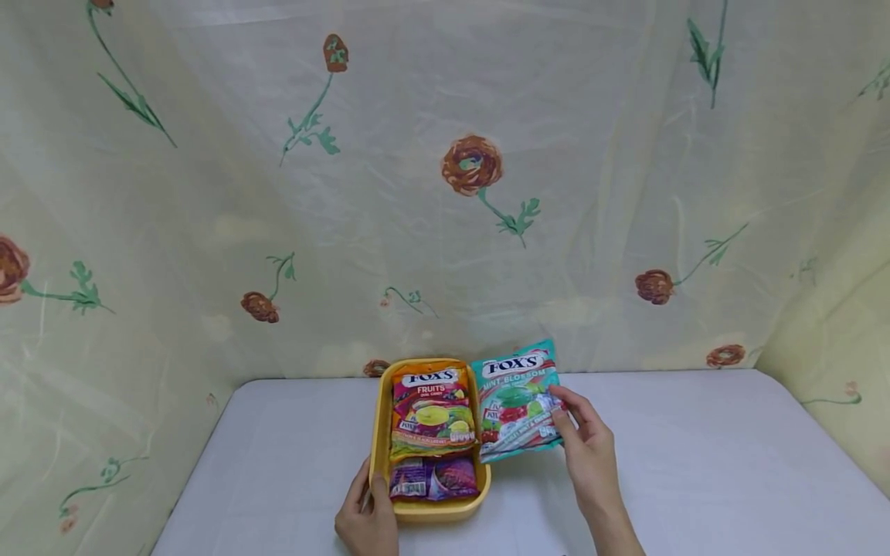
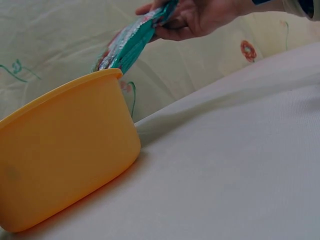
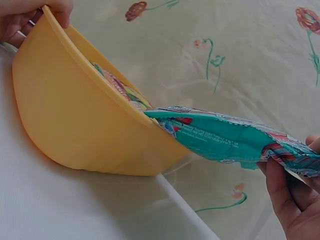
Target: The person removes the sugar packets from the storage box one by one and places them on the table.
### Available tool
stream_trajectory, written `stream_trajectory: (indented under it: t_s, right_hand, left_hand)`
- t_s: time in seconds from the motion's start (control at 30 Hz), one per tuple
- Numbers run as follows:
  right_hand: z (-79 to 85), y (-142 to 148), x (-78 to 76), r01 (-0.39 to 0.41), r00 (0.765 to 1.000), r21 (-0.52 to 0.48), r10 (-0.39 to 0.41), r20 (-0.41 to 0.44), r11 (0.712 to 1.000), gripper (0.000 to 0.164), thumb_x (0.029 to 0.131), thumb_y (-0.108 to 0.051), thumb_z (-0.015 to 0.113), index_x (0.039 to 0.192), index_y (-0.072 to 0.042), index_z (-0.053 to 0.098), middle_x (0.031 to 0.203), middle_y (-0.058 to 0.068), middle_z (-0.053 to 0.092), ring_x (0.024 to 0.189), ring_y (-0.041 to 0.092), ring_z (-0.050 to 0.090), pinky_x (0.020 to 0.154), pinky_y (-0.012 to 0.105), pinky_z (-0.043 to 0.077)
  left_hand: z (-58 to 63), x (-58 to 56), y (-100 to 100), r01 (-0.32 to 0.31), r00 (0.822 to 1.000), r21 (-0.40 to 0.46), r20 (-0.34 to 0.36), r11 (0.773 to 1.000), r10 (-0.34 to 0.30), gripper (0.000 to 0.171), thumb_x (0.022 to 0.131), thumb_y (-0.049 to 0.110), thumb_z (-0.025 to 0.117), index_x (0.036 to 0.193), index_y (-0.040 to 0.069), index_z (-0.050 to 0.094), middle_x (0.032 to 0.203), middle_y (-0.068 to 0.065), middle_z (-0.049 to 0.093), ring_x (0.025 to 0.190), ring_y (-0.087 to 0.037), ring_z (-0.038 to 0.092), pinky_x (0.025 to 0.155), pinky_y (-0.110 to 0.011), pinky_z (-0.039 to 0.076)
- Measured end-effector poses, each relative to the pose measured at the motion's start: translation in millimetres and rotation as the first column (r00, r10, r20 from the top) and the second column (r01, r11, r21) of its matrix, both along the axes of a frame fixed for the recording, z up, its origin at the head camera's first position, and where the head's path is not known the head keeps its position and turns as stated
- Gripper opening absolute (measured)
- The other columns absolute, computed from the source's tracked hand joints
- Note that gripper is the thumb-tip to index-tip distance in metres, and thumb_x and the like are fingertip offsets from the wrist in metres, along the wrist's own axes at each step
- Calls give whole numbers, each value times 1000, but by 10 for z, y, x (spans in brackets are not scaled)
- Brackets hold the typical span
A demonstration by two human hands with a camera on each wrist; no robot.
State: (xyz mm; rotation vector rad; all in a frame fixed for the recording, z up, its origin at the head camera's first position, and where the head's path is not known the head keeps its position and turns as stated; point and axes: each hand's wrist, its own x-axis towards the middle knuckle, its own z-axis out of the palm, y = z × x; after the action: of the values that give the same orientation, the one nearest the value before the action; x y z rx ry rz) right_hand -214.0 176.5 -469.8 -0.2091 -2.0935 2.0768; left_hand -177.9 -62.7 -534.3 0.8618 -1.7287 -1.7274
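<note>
At lower centre, right hand (image 1: 589, 448) pinches "FOX'S MINT BLOSSOM" bag (image 1: 516, 403), left hand (image 1: 367, 516) grips tub (image 1: 445, 511); only right-wrist view shows back print (image 3: 205, 134).

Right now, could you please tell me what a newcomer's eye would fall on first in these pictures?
Probably the teal Fox's bag, pinched by the right hand at the right rim of the yellow tub. Inside that tub, an orange Fox's bag lies beyond purple packaging, while the left hand grips the near-left rim. Behind, red-brown flowers dot the pale curtain.
</note>
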Motion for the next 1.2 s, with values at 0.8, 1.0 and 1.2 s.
stream_trajectory:
  t_s: [0.8, 1.0, 1.2]
  right_hand:
    - [-43, 97, -35, 42, 999, 19, -43, 21, 999, 34, 99, -17, 44, 133, -13, 51, 147, 2, 41, 120, 5, 46, 84, 7, 49]
    - [-66, 105, -40, 30, 1000, 16, -30, 7, 999, 34, 99, -15, 44, 133, -11, 50, 145, 2, 41, 120, 4, 46, 85, 6, 48]
    - [-104, 107, -57, 27, 1000, 17, -27, 11, 999, 34, 99, -13, 43, 133, -10, 50, 147, 2, 40, 125, 5, 41, 87, 3, 46]
  left_hand:
    - [3, 22, -6, 27, 1000, 5, 8, 1000, -27, 32, 87, 2, 56, 118, 1, 64, 120, -24, 62, 110, -39, 61, 85, -30, 53]
    - [3, 15, -5, 42, 999, 15, -1, 999, -42, 31, 88, 3, 56, 119, 1, 63, 121, -26, 61, 111, -41, 60, 83, -28, 55]
    - [9, 13, 2, 28, 1000, 4, 5, 1000, -28, 31, 87, 2, 56, 117, 1, 64, 119, -24, 63, 110, -38, 61, 86, -30, 54]
